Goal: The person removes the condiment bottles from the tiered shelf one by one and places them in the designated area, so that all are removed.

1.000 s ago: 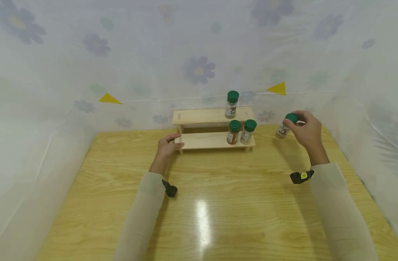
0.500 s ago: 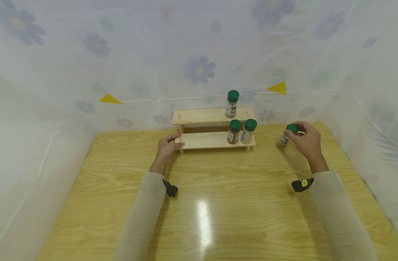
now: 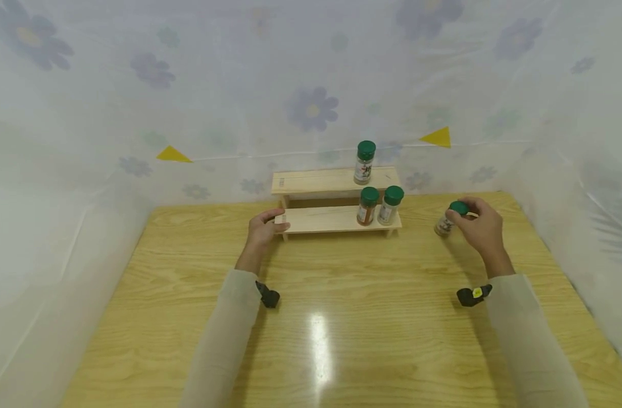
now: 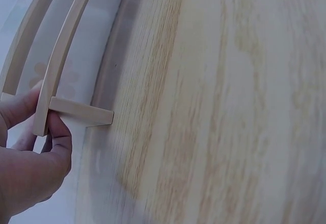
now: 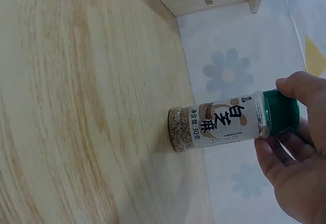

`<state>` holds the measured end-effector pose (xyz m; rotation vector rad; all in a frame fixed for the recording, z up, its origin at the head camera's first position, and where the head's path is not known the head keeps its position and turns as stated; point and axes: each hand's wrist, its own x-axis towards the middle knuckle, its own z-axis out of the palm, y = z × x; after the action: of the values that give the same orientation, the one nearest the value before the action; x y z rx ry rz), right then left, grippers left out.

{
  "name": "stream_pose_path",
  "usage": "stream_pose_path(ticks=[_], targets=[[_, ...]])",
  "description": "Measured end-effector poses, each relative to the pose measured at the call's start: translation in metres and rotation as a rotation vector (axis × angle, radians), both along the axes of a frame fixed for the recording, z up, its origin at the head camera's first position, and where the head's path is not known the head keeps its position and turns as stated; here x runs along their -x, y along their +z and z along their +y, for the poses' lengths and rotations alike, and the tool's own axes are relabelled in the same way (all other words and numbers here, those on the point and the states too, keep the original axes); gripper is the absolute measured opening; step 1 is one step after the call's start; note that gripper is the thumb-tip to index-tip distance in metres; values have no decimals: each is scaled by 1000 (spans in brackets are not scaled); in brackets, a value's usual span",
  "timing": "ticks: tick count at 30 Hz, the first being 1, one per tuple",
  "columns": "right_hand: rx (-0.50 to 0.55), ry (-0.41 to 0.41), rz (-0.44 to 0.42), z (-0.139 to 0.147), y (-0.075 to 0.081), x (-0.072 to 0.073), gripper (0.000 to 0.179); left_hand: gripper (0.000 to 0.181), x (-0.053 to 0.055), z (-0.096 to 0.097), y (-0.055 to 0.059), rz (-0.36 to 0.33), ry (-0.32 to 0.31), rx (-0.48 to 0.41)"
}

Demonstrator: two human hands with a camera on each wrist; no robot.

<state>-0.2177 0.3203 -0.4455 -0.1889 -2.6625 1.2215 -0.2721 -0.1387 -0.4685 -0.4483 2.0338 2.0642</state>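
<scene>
My right hand (image 3: 481,226) grips the green cap of a sesame seed jar (image 5: 219,122), its pale seeds showing through the clear base. In the head view that jar (image 3: 445,226) stands right of the two-tier wooden rack (image 3: 316,220), close over the table. My left hand (image 3: 261,229) pinches the left end of the lower shelf; the left wrist view shows thumb above and curled fingers (image 4: 60,137) below the board. On the lower shelf's right part stand a jar with reddish-brown spice (image 3: 365,207) and a pale one (image 3: 389,205). Another green-capped jar (image 3: 364,163) stands on the upper shelf.
The wood-grain table (image 3: 341,317) spreads in front of the rack. Behind it hangs a white flowered sheet (image 3: 229,90) with two yellow triangles, and pale sheets flank both sides. Each wrist carries a small black camera.
My right hand has moved toward me and down with the sesame seed jar, mostly in the first half second. The left hand stays on the shelf end, and the other jars have not moved.
</scene>
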Motion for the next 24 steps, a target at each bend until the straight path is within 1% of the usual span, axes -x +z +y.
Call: stream_pose_path(ticks=[3, 6, 11, 17, 20, 24], targets=[[10, 2, -8, 1, 0, 0, 63, 42, 0, 1, 0, 7, 4, -14], [23, 9, -11, 2, -1, 0, 64, 41, -1, 1, 1, 6, 3, -6], [7, 14, -30, 4, -1, 2, 65, 42, -3, 1, 1, 2, -1, 0], [-3, 37, -76, 5, 3, 2, 70, 42, -3, 1, 1, -3, -5, 3], [4, 54, -84, 6, 7, 2, 72, 43, -3, 0, 2, -9, -8, -20], [-1, 63, -72, 7, 14, 3, 72, 46, -8, 1, 12, -16, -29, -44]])
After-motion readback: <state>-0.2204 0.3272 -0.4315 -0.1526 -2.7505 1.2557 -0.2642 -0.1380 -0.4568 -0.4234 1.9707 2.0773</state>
